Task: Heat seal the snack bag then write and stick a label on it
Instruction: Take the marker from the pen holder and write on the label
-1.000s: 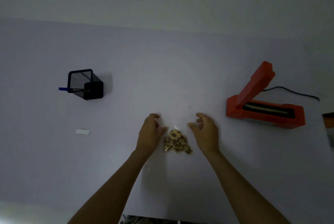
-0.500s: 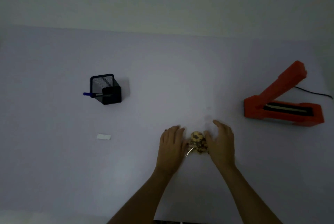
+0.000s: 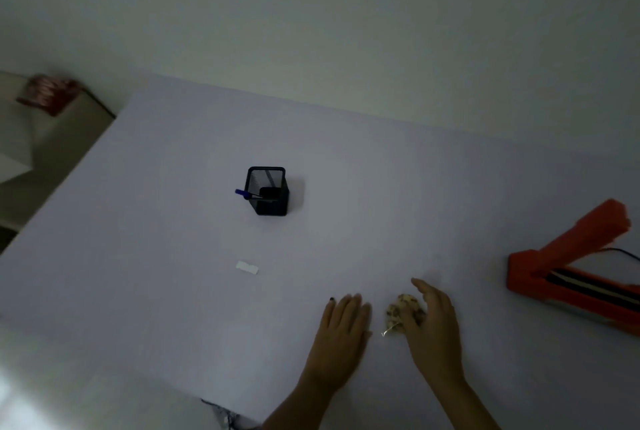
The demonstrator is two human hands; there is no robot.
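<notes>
Dim table (image 3: 173,256); left hand (image 3: 343,329) flat, empty; right hand (image 3: 433,325) half hides snack bag (image 3: 398,315), grip unclear.

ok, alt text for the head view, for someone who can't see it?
Dim view down onto a pale table: the left hand lies flat, and the right hand rests on a clear snack bag. An open orange heat sealer sits at right; a white label and a black mesh pen holder with a blue pen at left.
</notes>
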